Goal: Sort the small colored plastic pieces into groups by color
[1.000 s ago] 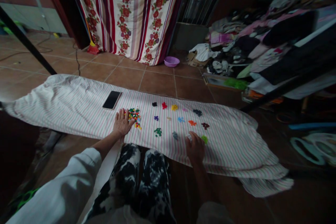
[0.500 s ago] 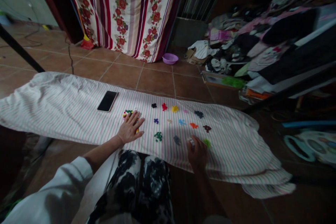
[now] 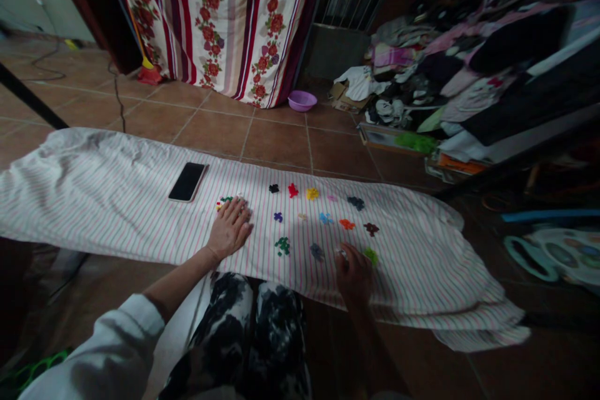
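My left hand point(image 3: 229, 229) lies palm down over a mixed heap of small coloured pieces point(image 3: 224, 201), most of which it covers. Its fingers are stretched out, closer together at the tips. My right hand point(image 3: 354, 272) rests at small white pieces point(image 3: 342, 253), its fingers curled; whether it grips any is too small to tell. Just right of it is a lime green pile point(image 3: 370, 255), and to its left a grey pile point(image 3: 317, 252). Small piles sorted by colour lie between and beyond my hands, among them green point(image 3: 282, 245), red point(image 3: 293, 190), yellow point(image 3: 312, 194) and orange point(image 3: 347, 224).
A phone point(image 3: 188, 182) lies on the striped cloth point(image 3: 117, 200) to the left. Beyond the cloth, a purple basin point(image 3: 302, 100) stands on the tiled floor before a floral curtain point(image 3: 225, 25). Clothes point(image 3: 403, 56) are heaped at the back right.
The fingers of my left hand have drawn closer together, and the hand covers more of the mixed heap's right side. My right hand stays by the white pieces. The view has shifted slightly.
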`<state>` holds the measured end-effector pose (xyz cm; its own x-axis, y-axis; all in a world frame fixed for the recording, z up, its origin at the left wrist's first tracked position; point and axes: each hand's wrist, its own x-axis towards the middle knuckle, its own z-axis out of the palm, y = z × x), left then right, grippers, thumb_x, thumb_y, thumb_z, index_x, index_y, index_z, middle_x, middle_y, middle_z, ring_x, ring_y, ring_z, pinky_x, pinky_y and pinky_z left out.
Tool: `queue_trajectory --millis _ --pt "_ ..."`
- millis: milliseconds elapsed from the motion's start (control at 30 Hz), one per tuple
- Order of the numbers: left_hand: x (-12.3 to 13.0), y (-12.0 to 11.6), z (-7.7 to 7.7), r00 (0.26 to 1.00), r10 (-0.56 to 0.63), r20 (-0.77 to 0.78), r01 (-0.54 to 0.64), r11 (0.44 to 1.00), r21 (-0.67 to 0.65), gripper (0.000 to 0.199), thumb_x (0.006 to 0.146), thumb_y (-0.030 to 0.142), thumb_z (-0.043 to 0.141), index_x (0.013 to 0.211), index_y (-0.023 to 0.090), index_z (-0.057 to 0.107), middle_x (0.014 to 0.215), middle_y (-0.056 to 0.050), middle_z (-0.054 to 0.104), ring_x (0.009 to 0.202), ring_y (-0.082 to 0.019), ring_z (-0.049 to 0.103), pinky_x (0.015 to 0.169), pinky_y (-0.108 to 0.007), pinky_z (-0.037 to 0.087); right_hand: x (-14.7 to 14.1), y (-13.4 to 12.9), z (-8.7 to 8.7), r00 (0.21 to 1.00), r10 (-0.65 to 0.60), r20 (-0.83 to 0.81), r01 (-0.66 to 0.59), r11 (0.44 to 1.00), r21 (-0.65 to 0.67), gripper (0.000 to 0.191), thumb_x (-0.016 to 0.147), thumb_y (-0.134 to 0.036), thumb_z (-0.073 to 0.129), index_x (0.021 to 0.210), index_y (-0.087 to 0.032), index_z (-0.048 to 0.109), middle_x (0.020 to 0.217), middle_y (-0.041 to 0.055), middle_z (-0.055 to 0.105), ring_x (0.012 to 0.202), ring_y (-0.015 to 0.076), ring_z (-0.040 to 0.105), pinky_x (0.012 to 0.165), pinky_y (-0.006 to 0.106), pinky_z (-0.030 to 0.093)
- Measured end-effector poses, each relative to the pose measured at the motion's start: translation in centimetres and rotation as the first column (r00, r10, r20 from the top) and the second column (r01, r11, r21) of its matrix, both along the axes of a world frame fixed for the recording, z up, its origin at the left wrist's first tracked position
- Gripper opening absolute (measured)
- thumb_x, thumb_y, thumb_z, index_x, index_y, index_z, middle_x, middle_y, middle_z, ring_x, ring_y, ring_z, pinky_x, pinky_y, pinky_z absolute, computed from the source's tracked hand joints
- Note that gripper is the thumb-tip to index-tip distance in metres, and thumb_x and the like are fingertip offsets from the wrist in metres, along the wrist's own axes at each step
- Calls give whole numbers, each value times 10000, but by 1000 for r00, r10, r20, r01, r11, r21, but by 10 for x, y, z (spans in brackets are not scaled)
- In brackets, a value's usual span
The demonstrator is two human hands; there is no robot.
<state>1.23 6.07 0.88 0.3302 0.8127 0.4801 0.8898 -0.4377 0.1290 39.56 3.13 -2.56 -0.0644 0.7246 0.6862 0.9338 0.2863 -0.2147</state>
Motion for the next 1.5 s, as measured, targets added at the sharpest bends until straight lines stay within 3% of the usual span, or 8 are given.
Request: queue_trajectory --millis 167,433,600,733,967,1233,1400,1500 --pt "8 -9 -1 982 -125 -142 112 989 -93 454 979 416 432 1384 251 556 1572 -86 417 1530 -286 205 1237 -551 201 -3 -1 3 1000 -9 -20 8 1000 -10 241 995 -296 466 1070 -165 654 1038 134 723 972 241 640 894 413 467" --pt "0 13 8 988 92 -125 -108 985 -132 491 1005 354 327 1428 195 520 1534 -121 466 1501 -291 285 1215 -510 251 -4 -1 4 1000 -11 -13 11 1000 4 240 1001 -295 457 1054 -162 650 1025 138 726 967 241 643 884 400 461" --pt "-3 43 15 954 271 -125 -294 926 -235 573 1008 428 272 1453 134 478 1557 -152 426 1498 -319 284 1202 -523 253 -2 -1 3 1000 -14 -4 14 1000 12 236 999 -282 453 1042 -165 652 1029 135 727 953 234 646 880 391 460" --pt "-12 56 11 966 220 -136 -250 928 -275 544 1004 466 269 1396 210 546 1500 -121 510 1450 -315 374 1153 -538 327 -2 0 2 1000 -14 -19 14 1000 7 256 1003 -309 447 1032 -165 657 1018 138 726 954 242 642 880 402 455" --pt "-30 14 -5 992 43 -114 -56 993 -108 497 996 387 336 1430 238 528 1503 -105 509 1484 -308 315 1172 -519 295 -2 0 0 998 -24 -54 22 999 -40 290 1000 -321 425 1024 -168 670 1026 141 729 962 254 650 908 424 456" --pt "-43 -28 -6 995 94 -38 -96 995 -38 568 996 399 379 1533 215 371 1599 -149 350 1530 -316 189 1191 -518 263 0 2 -2 1000 -7 -15 7 1000 3 304 994 -351 442 1024 -161 677 1024 139 722 944 252 636 876 413 465" --pt "-29 -36 -2 989 -44 -144 36 998 -58 501 994 417 417 1471 274 470 1593 -95 380 1524 -293 219 1218 -507 209 3 3 -6 1000 3 13 -3 999 42 308 982 -377 466 1034 -176 694 1077 135 699 987 253 623 890 432 472" --pt "-13 -33 -6 987 -32 -157 19 996 -83 484 1008 420 381 1445 249 500 1554 -94 444 1491 -272 309 1204 -491 245 4 3 -7 1000 1 10 -1 999 35 314 979 -389 471 1066 -187 695 1130 141 680 1018 259 620 905 457 476"
